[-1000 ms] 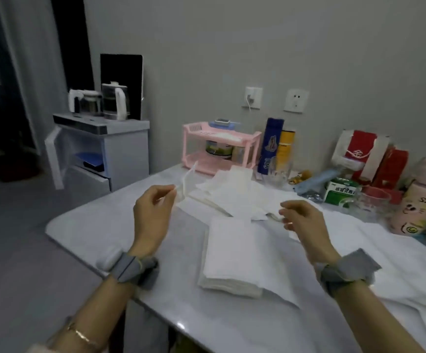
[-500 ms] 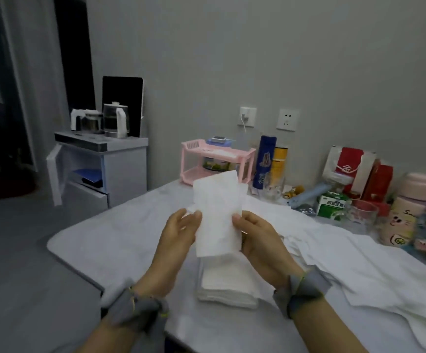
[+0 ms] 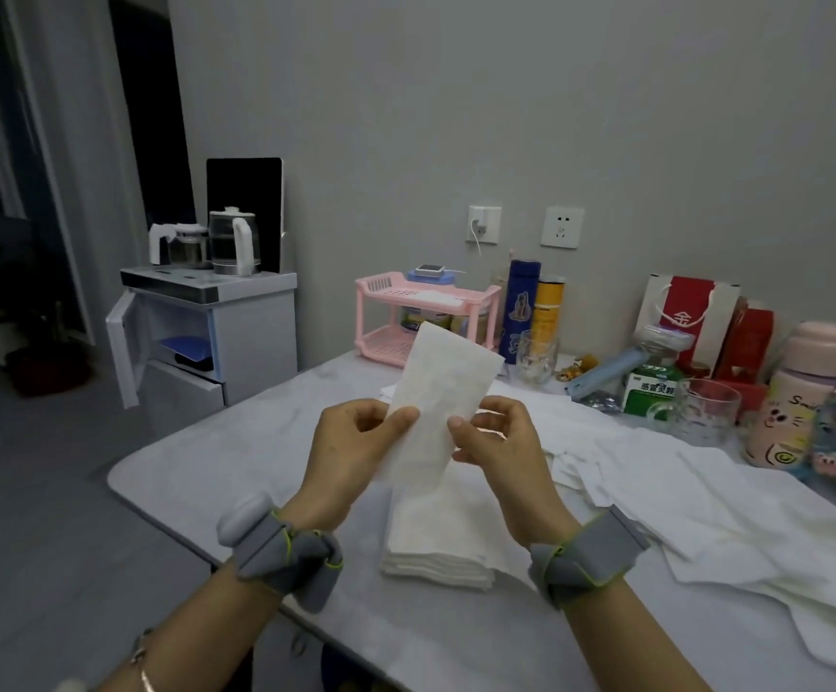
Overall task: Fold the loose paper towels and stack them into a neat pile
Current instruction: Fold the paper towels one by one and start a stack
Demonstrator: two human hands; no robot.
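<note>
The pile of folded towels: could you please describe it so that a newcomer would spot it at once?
Start at the pale table; near its front edge, just beneath the left hand and right hand pinching one raised towel, sits the pile. Unlike the loose towels sprawled to its right, it is a squared, layered block.

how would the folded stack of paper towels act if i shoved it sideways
Probably light: the folded stack is only thin sheets, so it should slide easily on the smooth table. The loose layers showing at its front edge would likely shear apart rather than move as one block.
</note>
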